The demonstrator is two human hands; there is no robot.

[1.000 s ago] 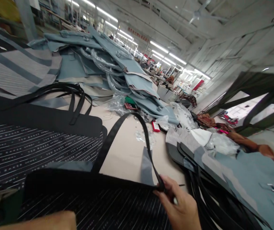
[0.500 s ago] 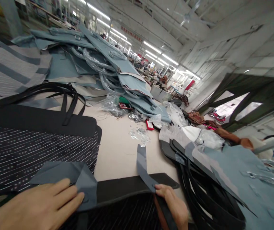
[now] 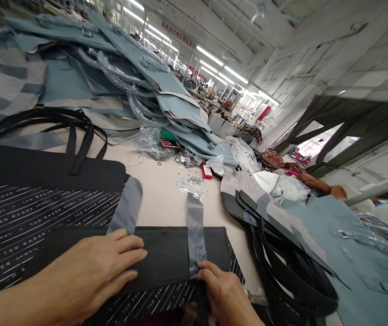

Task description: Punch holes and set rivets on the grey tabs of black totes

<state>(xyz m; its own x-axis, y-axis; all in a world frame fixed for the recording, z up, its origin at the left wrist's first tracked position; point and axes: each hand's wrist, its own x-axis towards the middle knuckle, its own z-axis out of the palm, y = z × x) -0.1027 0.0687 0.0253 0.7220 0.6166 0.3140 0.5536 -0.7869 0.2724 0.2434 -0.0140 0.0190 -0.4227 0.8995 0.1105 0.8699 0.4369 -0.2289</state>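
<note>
Low in the view, the thumb and forefinger of the right hand point(image 3: 226, 292) are pinched together on the near end of a gray strip point(image 3: 196, 226), which lies across a black panel point(image 3: 165, 253). A black strap point(image 3: 201, 299) runs down from the same spot; whether the fingers grip it too, I cannot tell. The left hand point(image 3: 101, 265) rests back upward on the panel, its fingers stretched out and slightly parted, clasping nothing visible. A second gray strip point(image 3: 129, 201) juts out beyond them, its near end hidden.

Under the panel, striped lettered fabric point(image 3: 156, 301) shows along the near side. The strip looks limp, so a sideways tug from the pinch could skew it. If the left hand pressed less firmly, the panel could slide, and the second strip might pucker.

Farther out on the tabletop point(image 3: 163, 210), loose clear bits point(image 3: 193, 186) lie just beside the first strip's far end; pushing the work outward could scatter them or trap some underneath. To the right, a heap of black straps point(image 3: 299, 285) sits near enough that a wide sweep of the arm might snag it. Beyond, blue pieces point(image 3: 167, 86) are piled high and could slip if jostled.
</note>
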